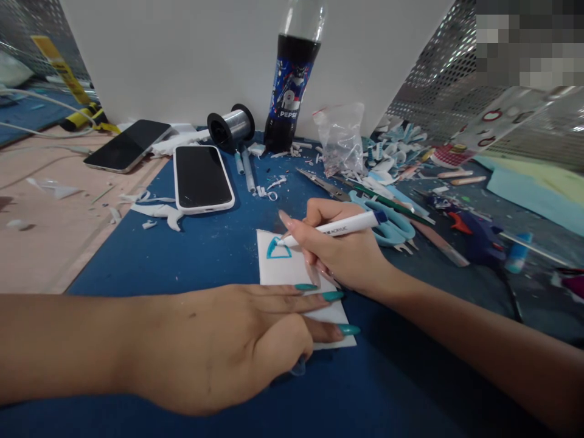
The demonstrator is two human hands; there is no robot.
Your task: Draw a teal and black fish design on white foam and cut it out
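On a white rectangular card [292, 275], a blue trapezoid outline [278, 258] lies at nine o'clock from the nearer right hand [349, 258], which grips a slim white, blue-ended marker [356, 224] lengthwise toward it; the left hand [246, 340] lies flat over the card, toward seven o'clock.

The bare left forearm [68, 347] comes in low from the left edge, and the left hand [255, 328] lies palm down — three fingers reaching rightward, tipped with long, glossy teal nails [349, 330], the digit nearest the body bent at its knuckle. The bare right forearm [479, 340] slants up from the lower right; its right hand [344, 252] is closed in a writing pinch — thumb extended, index finger crooked.
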